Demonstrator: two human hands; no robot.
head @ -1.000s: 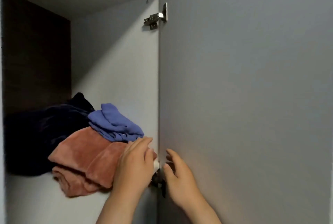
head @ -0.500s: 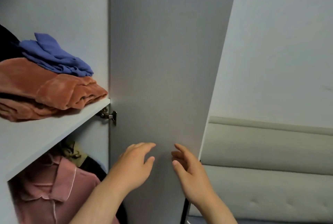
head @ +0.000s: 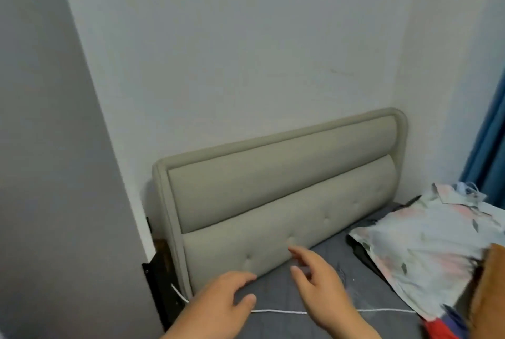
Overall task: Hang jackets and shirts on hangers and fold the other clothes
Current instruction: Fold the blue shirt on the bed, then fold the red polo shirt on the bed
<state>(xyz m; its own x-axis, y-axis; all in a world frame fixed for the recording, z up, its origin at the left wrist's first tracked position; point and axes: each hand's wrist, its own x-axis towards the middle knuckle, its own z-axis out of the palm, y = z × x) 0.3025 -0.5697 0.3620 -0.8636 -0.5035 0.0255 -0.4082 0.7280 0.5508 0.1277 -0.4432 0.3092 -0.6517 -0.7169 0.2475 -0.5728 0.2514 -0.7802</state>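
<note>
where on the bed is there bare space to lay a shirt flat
Bare grey sheet lies along the headboard, between the hands and the floral garment, crossed by a white cord. The right side is crowded with that garment and more clothes at the lower right corner.

Readable text: none.
Headboard [head: 276, 196]: plain upholstery, no label or brand mark.
Floral garment [head: 426, 243]: leaf and flower print only, no lettering.
Wall [head: 246, 38]: no sign or number.
</note>
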